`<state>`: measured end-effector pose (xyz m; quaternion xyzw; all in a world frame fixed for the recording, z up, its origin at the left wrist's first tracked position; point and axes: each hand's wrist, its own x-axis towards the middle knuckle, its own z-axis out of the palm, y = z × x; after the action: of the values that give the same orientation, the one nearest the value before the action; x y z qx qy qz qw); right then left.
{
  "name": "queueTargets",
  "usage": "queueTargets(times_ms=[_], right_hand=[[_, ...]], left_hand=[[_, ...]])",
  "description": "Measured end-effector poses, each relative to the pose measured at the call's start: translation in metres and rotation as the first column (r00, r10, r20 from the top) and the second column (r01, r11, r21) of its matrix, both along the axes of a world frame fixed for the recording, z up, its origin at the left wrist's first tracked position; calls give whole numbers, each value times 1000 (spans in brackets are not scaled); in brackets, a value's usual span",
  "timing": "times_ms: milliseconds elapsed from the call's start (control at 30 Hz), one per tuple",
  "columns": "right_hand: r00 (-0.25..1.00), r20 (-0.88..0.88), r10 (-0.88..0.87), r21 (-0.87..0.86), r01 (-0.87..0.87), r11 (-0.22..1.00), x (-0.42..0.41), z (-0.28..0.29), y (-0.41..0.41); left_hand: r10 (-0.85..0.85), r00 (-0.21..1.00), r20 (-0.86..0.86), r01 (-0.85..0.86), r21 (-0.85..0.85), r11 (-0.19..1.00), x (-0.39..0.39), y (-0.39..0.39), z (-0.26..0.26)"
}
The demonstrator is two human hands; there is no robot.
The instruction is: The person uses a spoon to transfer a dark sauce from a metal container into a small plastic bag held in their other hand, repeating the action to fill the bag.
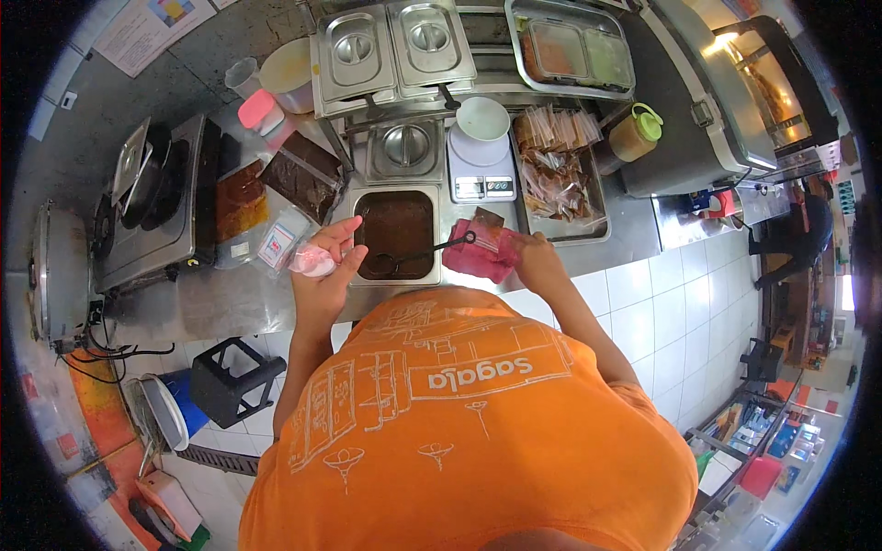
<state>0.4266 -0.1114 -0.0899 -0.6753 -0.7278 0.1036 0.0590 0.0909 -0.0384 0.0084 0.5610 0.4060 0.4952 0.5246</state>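
My left hand is raised at the counter's front edge, thumb and fingers parted around a small pink-and-white bundle in clear plastic. What the bundle is cannot be told. Beside it, a steel pan set into the counter holds dark brown sauce. A black ladle dips into that sauce, its ringed handle end overlying a red-pink cloth. At the cloth's right edge, my right hand grips the fabric, fingers partly hidden. A small brown sachet shows at the cloth's upper edge.
A kitchen scale carries a pale bowl. Right of it, a metal tray holds several sauce sachets. Large dark sauce bags lie left of the pan. Farther left is a stove; a black stool stands below.
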Motion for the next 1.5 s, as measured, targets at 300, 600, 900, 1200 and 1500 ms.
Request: queueTargets(times_ms=[300, 600, 900, 1200, 1500], right_hand=[[961, -257, 101, 254, -33, 967, -33, -50, 21], [941, -323, 99, 230, -23, 973, -30, -74, -19], [983, -99, 153, 19, -152, 988, -23, -53, -35], [938, -329, -112, -344, -8, 939, -1, 3, -22], [847, -491, -204, 167, 321, 932, 12, 113, 11]], left_hand=[[-5, 1000, -6, 5, -32, 999, 0, -6, 2], [13, 999, -29, -16, -94, 995, -4, -7, -2], [-63, 996, 59, 67, -70, 995, 7, -4, 0], [-73, 993, 91, 79, -69, 994, 4, -6, 2], [84, 601, 795, 509, -462, 726, 3, -14, 3]])
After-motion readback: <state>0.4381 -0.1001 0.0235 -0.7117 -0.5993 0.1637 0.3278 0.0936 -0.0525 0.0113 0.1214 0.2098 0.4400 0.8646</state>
